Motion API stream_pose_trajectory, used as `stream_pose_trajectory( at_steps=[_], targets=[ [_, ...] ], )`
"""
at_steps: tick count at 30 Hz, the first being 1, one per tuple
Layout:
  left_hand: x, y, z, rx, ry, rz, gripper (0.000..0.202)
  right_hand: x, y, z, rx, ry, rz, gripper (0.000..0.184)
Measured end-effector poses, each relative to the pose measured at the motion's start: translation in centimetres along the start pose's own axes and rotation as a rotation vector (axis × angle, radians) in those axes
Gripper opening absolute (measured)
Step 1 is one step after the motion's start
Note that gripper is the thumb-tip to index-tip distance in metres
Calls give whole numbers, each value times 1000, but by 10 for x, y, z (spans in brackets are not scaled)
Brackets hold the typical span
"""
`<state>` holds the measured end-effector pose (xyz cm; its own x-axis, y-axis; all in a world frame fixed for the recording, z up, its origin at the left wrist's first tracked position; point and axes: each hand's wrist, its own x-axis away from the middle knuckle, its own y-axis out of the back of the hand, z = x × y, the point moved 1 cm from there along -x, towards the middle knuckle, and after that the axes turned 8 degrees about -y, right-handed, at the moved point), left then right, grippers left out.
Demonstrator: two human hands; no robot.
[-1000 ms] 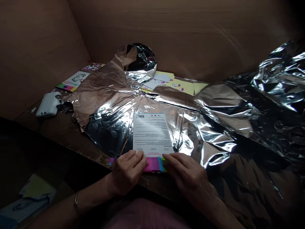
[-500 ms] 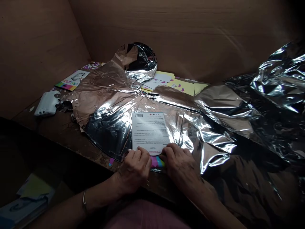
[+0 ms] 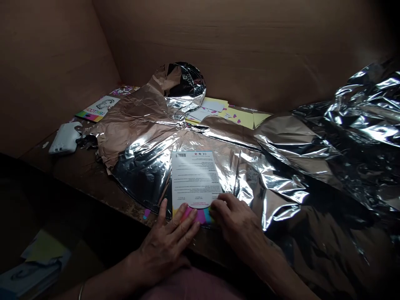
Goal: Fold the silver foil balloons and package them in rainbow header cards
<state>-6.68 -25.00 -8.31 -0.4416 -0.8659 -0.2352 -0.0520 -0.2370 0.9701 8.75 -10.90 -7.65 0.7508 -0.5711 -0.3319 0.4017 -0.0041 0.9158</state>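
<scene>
Lying mostly on the crumpled silver foil sheet (image 3: 278, 179) in my head feed is a white rectangular card packet with a rainbow-striped near end (image 3: 196, 179), long axis running pretty much 12 to 6. From the left hand (image 3: 170, 239) it's toward 1 o'clock, from the right hand (image 3: 237, 221) toward 10, and I wouldn't call either nearer, since both are at the striped end. Left has its fingers spread across the stripes; right is curled at the 5 o'clock corner, can't tell if it's pinching. No idea whether anything's inside the packet. Boxy white plastic device (image 3: 65, 138) sits way off at 10 o'clock.
</scene>
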Motion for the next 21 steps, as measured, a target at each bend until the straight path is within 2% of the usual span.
stream_pose_trajectory(
  at_steps=[3, 6, 14, 19, 21],
  targets=[
    [9, -2, -7, -23, -2, -73, 40, 18, 9, 7, -80, 144, -81, 25],
    [16, -5, -11, -27, -10, -96, 36, 34, 9, 13, -119, 243, -59, 31],
    [8, -6, -11, 42, 94, -164, 36, 35, 0, 18, -117, 181, -34, 30],
    [15, -7, -8, 60, 33, -161, 37, 33, 5, 18, -104, 210, -40, 30],
    [21, -9, -8, 49, 4, -187, 37, 35, 3, 16, -105, 268, -63, 29]
  ],
)
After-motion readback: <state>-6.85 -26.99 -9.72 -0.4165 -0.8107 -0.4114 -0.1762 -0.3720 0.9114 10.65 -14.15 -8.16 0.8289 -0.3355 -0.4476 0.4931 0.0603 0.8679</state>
